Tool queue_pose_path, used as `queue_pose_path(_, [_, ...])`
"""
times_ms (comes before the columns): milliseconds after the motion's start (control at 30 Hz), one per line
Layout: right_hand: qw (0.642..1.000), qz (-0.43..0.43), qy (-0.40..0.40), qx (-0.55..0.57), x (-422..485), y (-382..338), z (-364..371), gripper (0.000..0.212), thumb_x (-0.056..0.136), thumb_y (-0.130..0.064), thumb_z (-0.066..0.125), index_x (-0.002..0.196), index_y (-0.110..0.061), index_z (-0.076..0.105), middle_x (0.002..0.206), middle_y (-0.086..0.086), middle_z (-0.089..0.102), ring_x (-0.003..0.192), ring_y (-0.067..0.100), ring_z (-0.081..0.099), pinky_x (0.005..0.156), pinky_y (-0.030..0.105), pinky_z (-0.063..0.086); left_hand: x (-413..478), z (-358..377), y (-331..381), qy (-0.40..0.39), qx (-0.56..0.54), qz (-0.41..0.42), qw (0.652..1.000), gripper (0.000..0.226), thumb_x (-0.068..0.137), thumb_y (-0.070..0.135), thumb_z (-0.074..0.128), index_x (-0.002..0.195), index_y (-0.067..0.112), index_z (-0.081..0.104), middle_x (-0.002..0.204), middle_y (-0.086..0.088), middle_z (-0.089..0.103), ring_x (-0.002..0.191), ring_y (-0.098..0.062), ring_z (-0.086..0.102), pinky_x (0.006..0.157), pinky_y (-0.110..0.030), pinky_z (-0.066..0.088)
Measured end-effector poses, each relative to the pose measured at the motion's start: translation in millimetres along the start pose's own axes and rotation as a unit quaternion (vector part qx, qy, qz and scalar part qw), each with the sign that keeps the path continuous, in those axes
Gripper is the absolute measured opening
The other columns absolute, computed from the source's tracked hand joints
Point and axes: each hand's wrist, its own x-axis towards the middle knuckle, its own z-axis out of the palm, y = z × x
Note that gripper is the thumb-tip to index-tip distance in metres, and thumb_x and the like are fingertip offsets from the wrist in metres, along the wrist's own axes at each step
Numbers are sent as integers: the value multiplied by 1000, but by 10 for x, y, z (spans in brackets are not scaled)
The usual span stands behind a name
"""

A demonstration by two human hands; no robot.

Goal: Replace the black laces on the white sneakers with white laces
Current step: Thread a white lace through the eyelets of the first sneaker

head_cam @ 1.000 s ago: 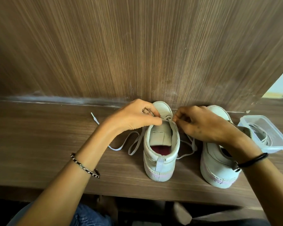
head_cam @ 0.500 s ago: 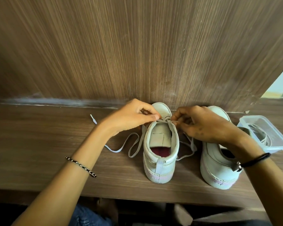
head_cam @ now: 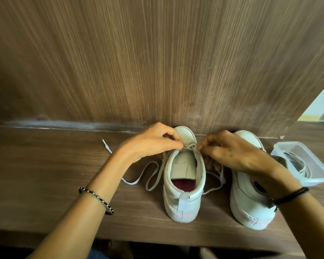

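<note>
On the wooden ledge [head_cam: 45, 174], the near sneaker [head_cam: 183, 202] is standing heel toward you with its toe against the back panel, so that both eyelet rows are lying between your hands. You are pinching the white lace [head_cam: 131, 182] with the left hand [head_cam: 153, 143], thumb and forefinger closed together on it just beside the upper eyelets. The right hand [head_cam: 230, 152] is curling its fingertips onto the same lace at the opposite row, apparently drawing a crossing snug. Slack is trailing in loops on both sides of the shoe, left free for further threading. No black lace is showing. The second sneaker [head_cam: 251, 208] is waiting under your right wrist, and a clear tub [head_cam: 318, 181] is holding another white lace [head_cam: 297, 163], probably its replacement.
</note>
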Motion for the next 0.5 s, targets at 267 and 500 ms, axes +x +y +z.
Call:
queue_pose_path(267, [992, 60, -22, 112, 5, -7, 70, 30, 103, -20, 54, 83, -4, 69, 64, -1, 64, 58, 9, 56, 52, 20, 46, -8, 34, 34, 11, 3, 24, 1000, 8, 87, 10, 72, 93, 10, 78, 49, 21, 55, 50, 6, 48, 51, -8, 36])
queue_pose_path(500, [998, -56, -5, -27, 30, 101, -35, 5, 91, -30, 76, 95, -30, 76, 91, -11, 77, 91, 4, 72, 92, 36, 58, 2, 66, 162, -5, 35, 31, 999, 11, 81, 6, 77, 91, 11, 79, 41, 22, 50, 41, 6, 45, 46, -4, 30])
